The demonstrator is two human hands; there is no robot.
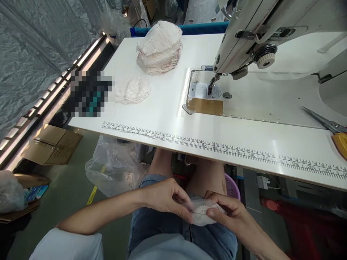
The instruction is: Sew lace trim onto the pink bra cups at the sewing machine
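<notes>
Over the lap, below the near edge of the table [162, 122], the cloth [203, 217], a small white piece with a lacy texture and a sheer layer, is held between both hands. Its left end is pinched by the thumb and fingers of the left hand [173, 202]; its right part is gripped by the right hand [230, 213], the thumb pressed on the upper face and the fingers curled behind. How the hidden fingertips are set cannot be told, nor whether the lap is touched by the cloth. By this two-ended hold the piece is probably kept spread and steady, and by its place near the body it is brought into easy view. On the table, at the far left, white pieces are stacked in a domed pile [159, 48], red threads showing along its edges; they seem to be nested so that little room is taken. Nearer, just apart from the pile, a single lace piece [133, 90] is laid flat, perhaps to be kept separate. The machine [244, 47] is set to the right, its foot [210, 89] placed where it can likely be reached by both hands. At the right edge the scissors [329, 122] are laid with blades pointed toward the machine and the yellow handle turned nearer the right arm, presumably for quick picking up.
</notes>
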